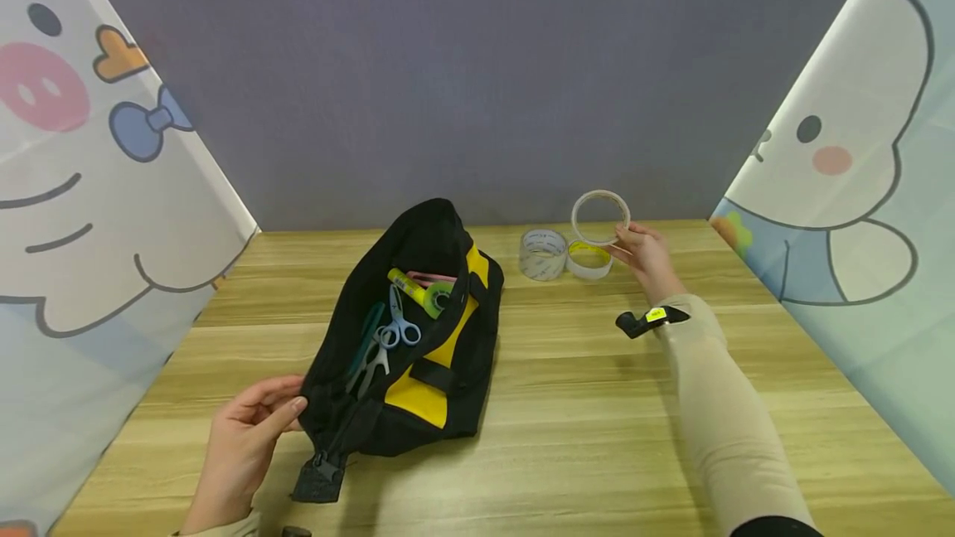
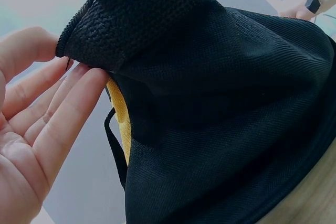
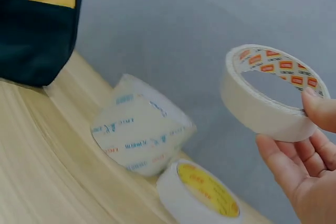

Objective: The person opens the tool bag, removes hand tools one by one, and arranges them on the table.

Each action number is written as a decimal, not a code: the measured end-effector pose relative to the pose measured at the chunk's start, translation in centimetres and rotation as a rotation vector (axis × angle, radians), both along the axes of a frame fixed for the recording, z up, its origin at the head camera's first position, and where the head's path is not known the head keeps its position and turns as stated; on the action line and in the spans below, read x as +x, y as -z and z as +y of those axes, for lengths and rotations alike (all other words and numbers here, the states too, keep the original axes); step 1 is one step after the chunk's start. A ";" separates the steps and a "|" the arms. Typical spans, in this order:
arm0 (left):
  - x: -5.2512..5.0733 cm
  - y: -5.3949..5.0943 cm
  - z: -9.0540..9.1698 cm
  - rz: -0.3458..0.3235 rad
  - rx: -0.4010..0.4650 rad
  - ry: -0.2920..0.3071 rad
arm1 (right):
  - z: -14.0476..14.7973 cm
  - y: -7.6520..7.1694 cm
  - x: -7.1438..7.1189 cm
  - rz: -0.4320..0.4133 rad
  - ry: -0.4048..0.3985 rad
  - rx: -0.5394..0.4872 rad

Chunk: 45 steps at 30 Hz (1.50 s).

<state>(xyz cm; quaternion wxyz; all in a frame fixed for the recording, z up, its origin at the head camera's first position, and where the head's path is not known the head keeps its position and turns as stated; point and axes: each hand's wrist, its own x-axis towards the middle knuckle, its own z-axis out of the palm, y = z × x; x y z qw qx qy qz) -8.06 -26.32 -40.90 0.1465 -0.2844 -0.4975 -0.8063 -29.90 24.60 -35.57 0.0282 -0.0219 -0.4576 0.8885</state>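
A black and yellow tool bag (image 1: pixel 477 371) lies on the table with its mouth spread wide. My left hand (image 1: pixel 246 437) pinches the bag's near left corner between thumb and fingers. At the back right, my right hand (image 1: pixel 649 257) holds a white roll of tape (image 3: pixel 252 103) up off the table, thumb inside its ring. Just below it, a wide clear tape roll (image 1: pixel 543 263) and a white roll with a yellow core (image 3: pixel 178 198) stand side by side. Inside the bag are blue-handled scissors (image 1: pixel 406 331), a yellow stick-shaped tube (image 1: pixel 406 284) and a green round item (image 1: pixel 436 298).
White-handled scissors (image 1: pixel 378 361), a teal tool (image 1: pixel 367 330) and something pink (image 1: pixel 433 278) also lie in the bag. A grey panel (image 1: pixel 477 89) rises behind the wooden table (image 1: pixel 582 437). Cartoon-printed sheets (image 1: pixel 880 189) flank both sides. A dark object shows at the bottom edge.
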 end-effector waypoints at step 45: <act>0.0 0.1 -0.1 -0.008 -0.032 0.000 | 5.1 4.9 -1.4 -0.413 0.343 0.078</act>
